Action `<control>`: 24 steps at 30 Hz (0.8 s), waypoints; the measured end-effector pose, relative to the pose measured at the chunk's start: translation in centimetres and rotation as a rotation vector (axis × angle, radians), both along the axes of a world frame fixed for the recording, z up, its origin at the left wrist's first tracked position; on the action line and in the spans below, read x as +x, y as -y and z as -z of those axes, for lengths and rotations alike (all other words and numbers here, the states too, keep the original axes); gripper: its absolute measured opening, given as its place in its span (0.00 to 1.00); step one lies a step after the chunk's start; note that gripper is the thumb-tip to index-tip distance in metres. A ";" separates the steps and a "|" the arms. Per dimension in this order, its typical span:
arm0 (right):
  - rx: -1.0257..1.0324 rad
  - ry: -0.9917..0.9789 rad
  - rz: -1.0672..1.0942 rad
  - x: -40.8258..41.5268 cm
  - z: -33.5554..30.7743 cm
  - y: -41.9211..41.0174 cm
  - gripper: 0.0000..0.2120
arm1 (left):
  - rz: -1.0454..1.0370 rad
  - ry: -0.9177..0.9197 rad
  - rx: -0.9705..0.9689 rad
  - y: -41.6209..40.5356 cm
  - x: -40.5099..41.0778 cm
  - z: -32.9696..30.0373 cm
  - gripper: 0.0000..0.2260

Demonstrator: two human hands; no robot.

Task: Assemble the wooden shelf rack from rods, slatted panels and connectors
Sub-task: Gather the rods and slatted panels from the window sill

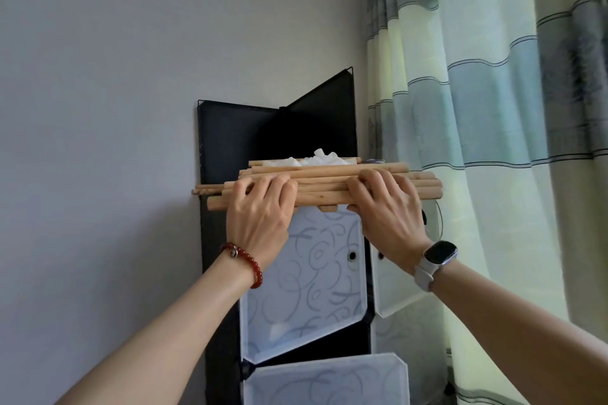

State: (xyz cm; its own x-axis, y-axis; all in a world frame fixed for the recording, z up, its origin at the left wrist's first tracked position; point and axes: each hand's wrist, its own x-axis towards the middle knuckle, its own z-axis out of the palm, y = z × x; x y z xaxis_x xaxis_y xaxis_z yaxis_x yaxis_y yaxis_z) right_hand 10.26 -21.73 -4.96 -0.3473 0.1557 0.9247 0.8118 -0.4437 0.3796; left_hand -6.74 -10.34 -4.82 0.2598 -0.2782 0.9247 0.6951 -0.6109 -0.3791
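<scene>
The bundle of wooden rods (316, 182) lies crosswise on top of the black cabinet (230, 141), in front of crumpled white packaging (312, 159). The left hand (260, 210) and right hand (388, 210) each curl their fingers over the bundle, thumbs hidden beneath. The lift probably succeeds if the person keeps the bundle level, squeezes evenly and draws it straight toward the body, since the loose, uneven rod ends could slide out.

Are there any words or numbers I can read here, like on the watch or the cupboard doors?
None can be read.
Watch: its screen is dark, showing nothing.
Cupboard doors: only grey swirl patterns, no letters.
Wooden rods: no labels visible.
</scene>
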 end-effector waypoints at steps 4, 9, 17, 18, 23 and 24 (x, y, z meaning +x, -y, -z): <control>-0.025 -0.006 0.000 -1.9 0.1 4.3 0.17 | 0.023 0.013 -0.024 4.0 -1.5 0.4 0.18; 0.021 -0.005 -0.014 -3.9 0.8 10.6 0.15 | 0.055 0.024 -0.032 10.3 -3.2 1.1 0.20; -0.023 -0.035 0.078 -6.2 2.0 21.8 0.20 | 0.137 0.011 -0.064 20.6 -4.8 2.6 0.13; -0.023 -0.041 0.092 -6.4 2.2 22.9 0.21 | 0.152 0.006 -0.065 21.5 -4.9 2.7 0.13; -0.017 -0.055 0.173 -7.7 3.0 28.3 0.21 | 0.252 0.003 -0.047 25.4 -4.7 3.2 0.12; -0.015 -0.052 0.209 -8.1 3.2 29.6 0.20 | 0.288 -0.001 -0.053 26.3 -4.6 3.4 0.12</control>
State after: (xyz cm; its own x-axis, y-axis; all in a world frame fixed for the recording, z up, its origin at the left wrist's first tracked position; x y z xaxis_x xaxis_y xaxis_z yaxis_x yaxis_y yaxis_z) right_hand 2.16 -51.32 -8.20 -0.2578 0.2334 0.9376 0.7212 -0.5992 0.3475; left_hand -11.34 -36.63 -8.22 0.1779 -0.2919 0.9398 0.4896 -0.8021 -0.3418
